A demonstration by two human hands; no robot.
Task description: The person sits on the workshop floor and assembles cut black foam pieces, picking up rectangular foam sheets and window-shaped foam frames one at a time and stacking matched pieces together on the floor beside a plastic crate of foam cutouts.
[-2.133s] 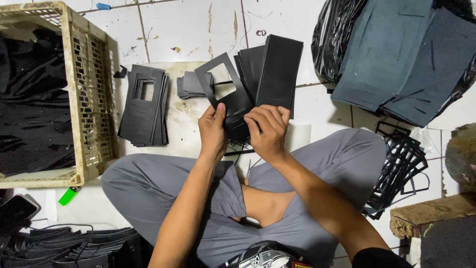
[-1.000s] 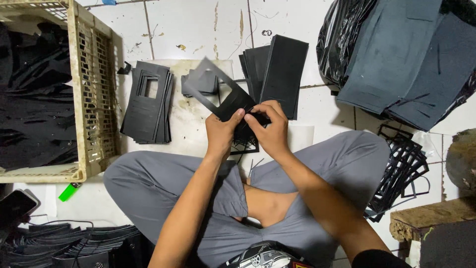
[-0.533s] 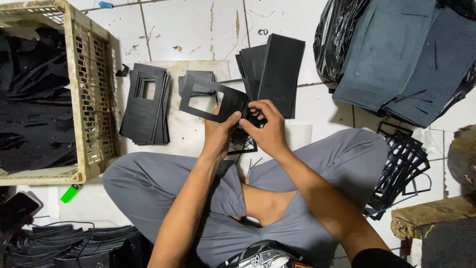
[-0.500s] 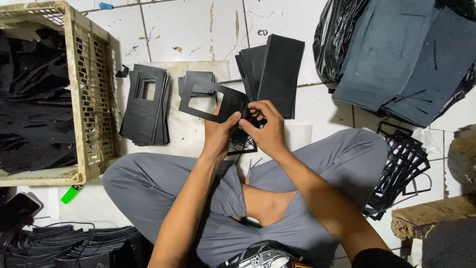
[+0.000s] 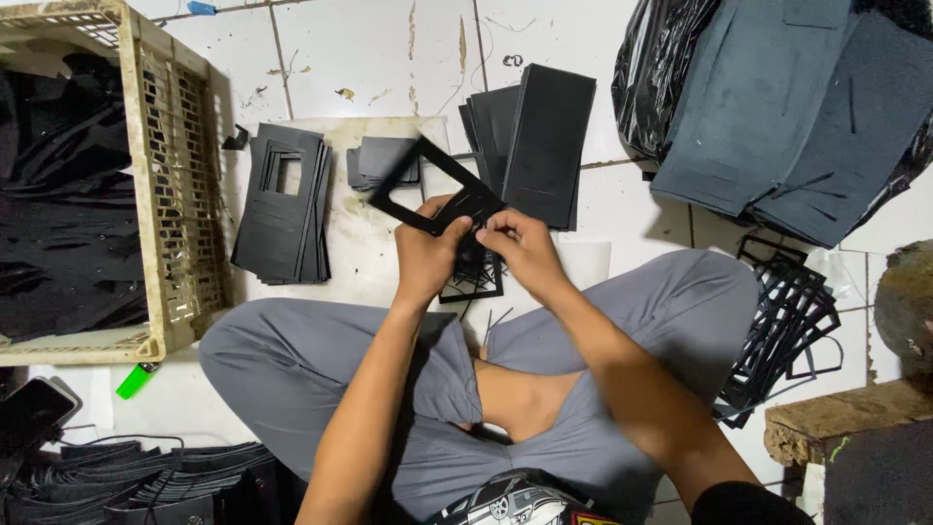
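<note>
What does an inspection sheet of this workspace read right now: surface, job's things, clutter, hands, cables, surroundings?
Surface: white tiled floor, stained; a pale board lies in front of the knees.
Job's things: black frame with a cut-out window, held tilted above the board; pile of windowed pieces at left; stack of solid sheets behind; small stack between them.
Clutter: green lighter; black offcut frames at right; phone.
Hands: left hand and right hand both grip the frame's lower edge.
Cables: thin dark cord at lower left, beside the strips.
Surroundings: beige crate of black material; grey sheets on a black bag; black strips.
</note>
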